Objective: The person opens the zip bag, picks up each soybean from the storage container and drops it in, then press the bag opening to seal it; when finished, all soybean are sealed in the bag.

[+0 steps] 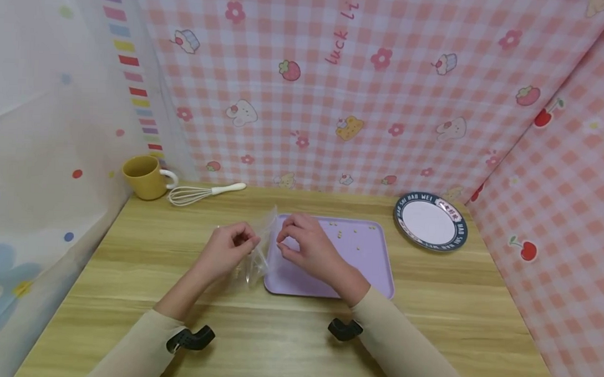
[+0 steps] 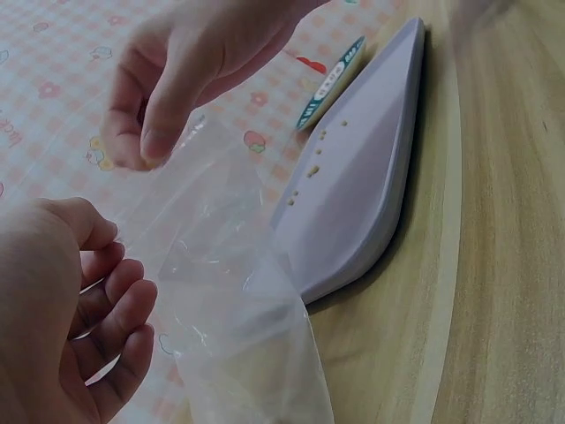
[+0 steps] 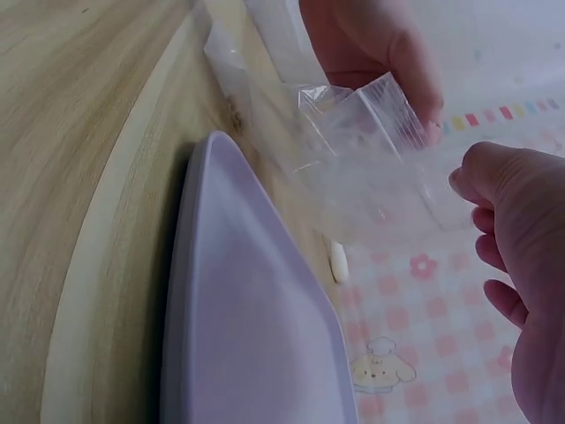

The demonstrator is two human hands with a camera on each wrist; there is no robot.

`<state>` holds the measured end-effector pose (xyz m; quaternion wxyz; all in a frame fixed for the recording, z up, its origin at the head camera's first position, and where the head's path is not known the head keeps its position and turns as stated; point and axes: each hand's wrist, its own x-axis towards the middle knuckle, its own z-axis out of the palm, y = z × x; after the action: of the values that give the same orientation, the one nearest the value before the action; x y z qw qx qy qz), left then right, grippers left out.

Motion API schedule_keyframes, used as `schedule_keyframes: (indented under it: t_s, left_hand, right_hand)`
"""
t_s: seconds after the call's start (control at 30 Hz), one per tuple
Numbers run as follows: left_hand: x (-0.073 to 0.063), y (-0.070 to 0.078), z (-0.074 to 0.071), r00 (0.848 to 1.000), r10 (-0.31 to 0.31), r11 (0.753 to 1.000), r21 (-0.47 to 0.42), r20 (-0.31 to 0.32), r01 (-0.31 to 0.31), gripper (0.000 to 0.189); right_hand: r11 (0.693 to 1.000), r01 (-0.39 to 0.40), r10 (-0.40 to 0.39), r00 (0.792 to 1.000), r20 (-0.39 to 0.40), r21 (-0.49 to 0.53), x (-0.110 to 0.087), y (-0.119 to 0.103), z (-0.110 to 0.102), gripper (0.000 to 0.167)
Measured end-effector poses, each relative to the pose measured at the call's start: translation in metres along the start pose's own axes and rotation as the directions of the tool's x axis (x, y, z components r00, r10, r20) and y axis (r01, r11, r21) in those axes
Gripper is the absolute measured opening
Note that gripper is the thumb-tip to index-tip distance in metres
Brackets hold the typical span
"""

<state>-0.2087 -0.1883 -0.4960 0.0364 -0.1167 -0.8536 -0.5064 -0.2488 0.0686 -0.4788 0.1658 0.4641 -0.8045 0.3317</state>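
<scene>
A clear plastic bag (image 1: 256, 264) hangs between the two hands, over the left edge of a lilac tray (image 1: 364, 263). My left hand (image 1: 228, 244) pinches the bag's upper edge between thumb and forefinger, its other fingers curled. Opposite it, my right hand (image 1: 307, 247) has thumb and forefinger together at the other side of the bag's edge, as the left wrist view shows. Film stretches between the two sets of fingertips. A few small yellowish pieces (image 3: 235, 115) show low in the bag. Several similar small yellow pieces (image 1: 339, 234) lie scattered on the tray.
A yellow mug (image 1: 145, 178) with a white handle stands at the back left of the wooden table (image 1: 256, 342). Beside it lies a white whisk (image 1: 202, 193). A plate (image 1: 428, 222) with a dark lettered rim sits at the back right. Patterned cloth walls enclose the table.
</scene>
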Motion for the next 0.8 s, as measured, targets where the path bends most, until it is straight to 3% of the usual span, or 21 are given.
schedule_keyframes:
  t_s: [0.2,0.5,0.8]
  left_hand:
    - [-0.001,0.002,0.000,1.000,0.000,1.000,0.006,-0.001,0.000,0.014]
    - [-0.002,0.003,0.001,1.000,-0.003,1.000,0.013,-0.002,0.003,0.015]
    - [-0.001,0.002,0.001,1.000,-0.009,1.000,0.019,-0.006,0.009,0.013]
  right_hand:
    - [1.000,-0.002,0.002,1.000,0.010,-0.010,0.003,-0.002,0.003,0.013]
    - [0.999,-0.042,0.042,0.999,-0.022,0.012,-0.009,-0.001,-0.009,0.013]
    - [0.983,-0.178,0.180,0.983,-0.034,0.036,-0.040,0.014,-0.037,0.015]
